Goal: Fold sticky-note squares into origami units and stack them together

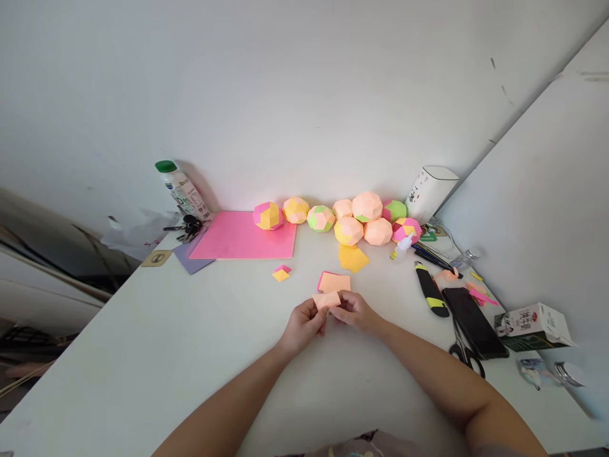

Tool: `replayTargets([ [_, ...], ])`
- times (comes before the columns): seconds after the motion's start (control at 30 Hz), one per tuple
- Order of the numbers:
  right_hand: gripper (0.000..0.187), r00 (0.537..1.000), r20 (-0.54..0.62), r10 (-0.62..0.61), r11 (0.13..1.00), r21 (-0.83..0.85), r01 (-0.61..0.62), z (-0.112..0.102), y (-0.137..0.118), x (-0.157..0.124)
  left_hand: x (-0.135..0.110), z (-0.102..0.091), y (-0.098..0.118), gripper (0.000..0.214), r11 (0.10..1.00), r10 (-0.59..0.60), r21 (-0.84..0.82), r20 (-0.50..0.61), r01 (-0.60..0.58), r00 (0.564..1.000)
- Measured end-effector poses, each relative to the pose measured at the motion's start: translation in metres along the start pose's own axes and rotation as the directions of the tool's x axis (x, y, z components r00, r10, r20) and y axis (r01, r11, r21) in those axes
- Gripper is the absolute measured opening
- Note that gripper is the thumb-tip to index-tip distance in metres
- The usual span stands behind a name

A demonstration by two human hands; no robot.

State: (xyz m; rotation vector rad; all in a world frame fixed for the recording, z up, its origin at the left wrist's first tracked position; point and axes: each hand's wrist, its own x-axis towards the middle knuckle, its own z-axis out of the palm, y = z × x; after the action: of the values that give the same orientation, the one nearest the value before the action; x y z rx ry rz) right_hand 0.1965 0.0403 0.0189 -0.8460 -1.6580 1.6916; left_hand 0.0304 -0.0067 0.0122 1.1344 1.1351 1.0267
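Observation:
Between my hands is a small piece of peach paper (326,299), raised a little over the white table. My left hand (304,322) pinches its left end, thumb in front. At the right end, the fingers of my right hand (354,311) close on the same paper. Just beyond lies a stack of peach and pink paper (337,282). Left of it sits a small folded pink and yellow paper piece (282,273). Orange-yellow paper sheets (353,258) lie farther back, before a row of faceted paper balls (349,231).
A pink board (242,236) and a bottle with a green cap (183,189) are at the back left. Along the right stand or lie a utility knife (431,290), black scissors (466,357), a phone (476,322), a milk carton (533,327) and a white container (432,193).

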Motion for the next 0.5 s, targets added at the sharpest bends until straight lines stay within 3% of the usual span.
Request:
replayTargets([
  [0.13, 0.019, 0.999, 0.032, -0.014, 0.998, -0.057, 0.015, 0.0019, -0.0051, -0.0009, -0.0010, 0.0007, 0.0008, 0.031, 1.000, -0.011, -0.001, 0.003, 0.011, 1.000],
  [0.5, 0.019, 0.992, -0.118, 0.034, 0.998, 0.061, -0.027, -0.0028, 0.0020, 0.0004, -0.0021, 0.0005, -0.0001, 0.024, 0.997, -0.025, -0.071, -0.015, 0.024, 1.000],
])
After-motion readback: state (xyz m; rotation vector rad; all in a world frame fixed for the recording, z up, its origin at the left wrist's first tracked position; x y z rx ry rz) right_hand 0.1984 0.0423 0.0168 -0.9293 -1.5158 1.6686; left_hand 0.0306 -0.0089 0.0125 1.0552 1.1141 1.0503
